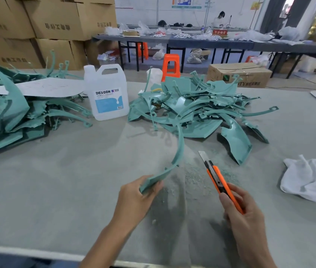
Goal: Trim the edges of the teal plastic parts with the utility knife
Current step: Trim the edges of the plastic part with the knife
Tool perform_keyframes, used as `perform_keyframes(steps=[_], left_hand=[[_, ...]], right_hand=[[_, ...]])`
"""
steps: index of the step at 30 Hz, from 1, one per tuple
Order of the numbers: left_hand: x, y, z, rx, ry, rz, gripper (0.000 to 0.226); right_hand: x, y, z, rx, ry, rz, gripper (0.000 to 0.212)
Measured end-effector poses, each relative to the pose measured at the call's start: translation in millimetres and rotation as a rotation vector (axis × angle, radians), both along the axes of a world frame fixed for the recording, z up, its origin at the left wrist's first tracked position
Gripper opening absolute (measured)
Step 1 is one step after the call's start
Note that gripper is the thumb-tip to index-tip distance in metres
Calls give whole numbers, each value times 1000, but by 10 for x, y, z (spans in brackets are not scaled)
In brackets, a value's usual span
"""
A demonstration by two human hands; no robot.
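Note:
My left hand (136,198) grips the near end of a long curved teal plastic strip (178,151), which arcs up and away toward the pile. In my right hand (244,211) is an orange utility knife (219,180) with its blade out, pointing up and to the left. The blade tip is a short way to the right of the strip and does not touch it. A heap of teal plastic parts (197,107) lies beyond my hands, and a second heap of teal parts (12,117) lies at the left.
Teal shavings (192,175) dust the grey table (76,180) between my hands. A white jug labelled DEXCON (107,93) stands between the heaps. A white cloth (308,180) lies at the right. Cardboard boxes (46,26) are stacked behind, and an orange stool (170,64) stands past the table.

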State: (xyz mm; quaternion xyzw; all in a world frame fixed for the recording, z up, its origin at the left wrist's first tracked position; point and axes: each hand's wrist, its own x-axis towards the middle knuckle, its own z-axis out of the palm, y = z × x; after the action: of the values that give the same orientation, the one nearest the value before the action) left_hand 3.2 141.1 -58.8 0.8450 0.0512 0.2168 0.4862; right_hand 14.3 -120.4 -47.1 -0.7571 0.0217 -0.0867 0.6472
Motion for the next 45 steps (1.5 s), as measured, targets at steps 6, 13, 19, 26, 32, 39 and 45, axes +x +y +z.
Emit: perform_keyframes(steps=[6,13,19,26,32,39,45], left_hand=[[21,44,-47,159,39,23,9],[9,62,8,92,80,-34,33],[41,94,-31,9,123,-9,42],[144,188,-63,-188,178,26,38],[288,390,-64,-651,202,6,7],[317,456,-86,-804,223,11,13],[308,479,-50,-827,250,-80,29]], right_hand=[[-400,287,334,-35,-65,265,33],[-542,476,431,-267,-178,318,42],[-397,449,403,-465,-306,291,45],[441,351,311,-553,-256,328,47],[1141,680,290,-615,-238,584,34],[1857,601,139,-719,-161,571,41],[2295,778,58,-893,-156,600,35]])
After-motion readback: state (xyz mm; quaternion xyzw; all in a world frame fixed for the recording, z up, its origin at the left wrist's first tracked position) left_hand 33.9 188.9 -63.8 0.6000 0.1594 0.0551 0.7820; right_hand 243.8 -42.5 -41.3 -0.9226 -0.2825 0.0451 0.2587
